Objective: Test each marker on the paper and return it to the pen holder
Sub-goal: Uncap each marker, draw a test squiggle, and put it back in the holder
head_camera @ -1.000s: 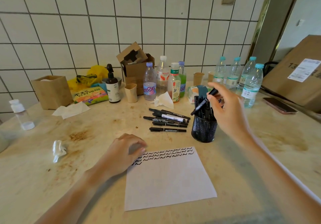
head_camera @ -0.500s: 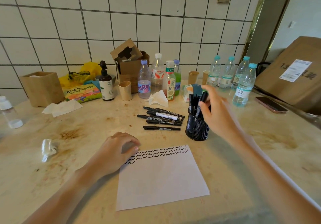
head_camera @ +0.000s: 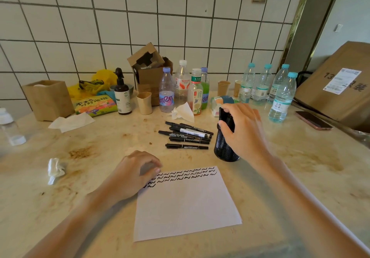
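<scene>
I count a loose pile of black markers [head_camera: 188, 134] lying flat beside my upright black mesh pen holder [head_camera: 223, 150]; white paper [head_camera: 186, 207] nearer me, two rows of black squiggles along its far edge.

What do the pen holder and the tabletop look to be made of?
Pen holder: black mesh, probably metal, matte; fine perforations show across its wall. Tabletop: looks like polished stone, perhaps marble; cream with faint veining, a soft sheen and brown stains.
</scene>
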